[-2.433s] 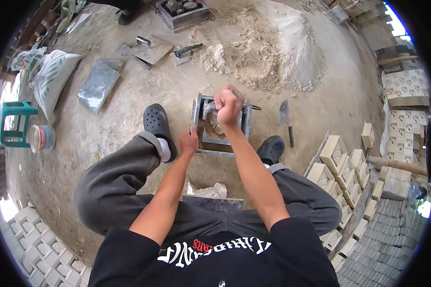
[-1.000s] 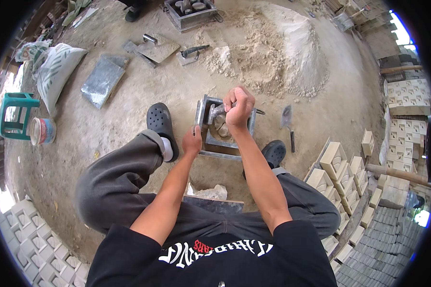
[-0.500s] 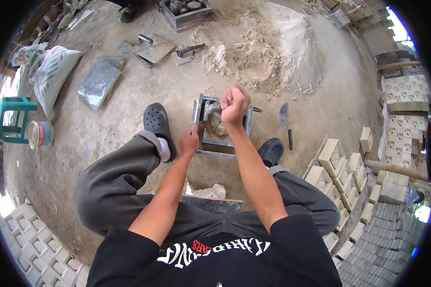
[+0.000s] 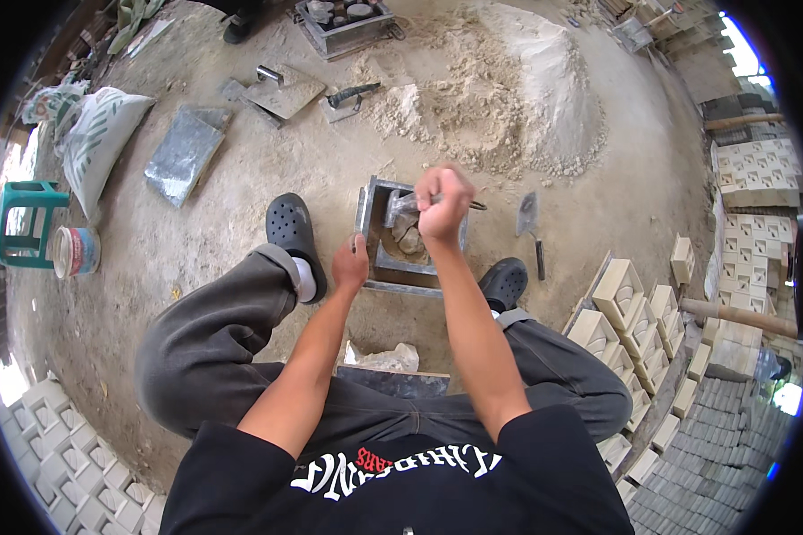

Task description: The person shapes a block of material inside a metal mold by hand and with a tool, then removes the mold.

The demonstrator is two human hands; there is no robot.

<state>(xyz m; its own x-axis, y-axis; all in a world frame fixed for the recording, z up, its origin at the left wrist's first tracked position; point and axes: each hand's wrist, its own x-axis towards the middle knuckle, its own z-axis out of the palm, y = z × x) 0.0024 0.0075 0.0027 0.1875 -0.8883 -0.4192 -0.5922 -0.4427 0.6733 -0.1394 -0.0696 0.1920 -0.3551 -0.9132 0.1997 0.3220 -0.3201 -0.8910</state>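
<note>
A grey metal box mould (image 4: 403, 286) stands on the ground between my feet. My left hand (image 4: 350, 261) is closed on its left wall, with the thumb up along the edge. My right hand (image 4: 445, 203) is in a fist around the handle of a hammer (image 4: 399, 209), slightly blurred by motion. The hammer's metal head is over the upper part of the mould opening. Below the head, a pale rounded form (image 4: 410, 242) shows inside the mould. My right hand and wrist hide part of the mould's right side.
A pointed trowel (image 4: 528, 214) lies to the right, near stacked cast blocks (image 4: 620, 294). Beyond the mould rises a heap of pale powder (image 4: 553, 98). Floats (image 4: 285, 92), a metal plate (image 4: 187, 153), a white sack (image 4: 107, 134), a bucket (image 4: 76, 251) and a green stool (image 4: 31, 223) are further left.
My right hand and the hammer have shifted slightly right, and the head now sits a little further from the mould's left wall. My left hand stays at the mould's side.
</note>
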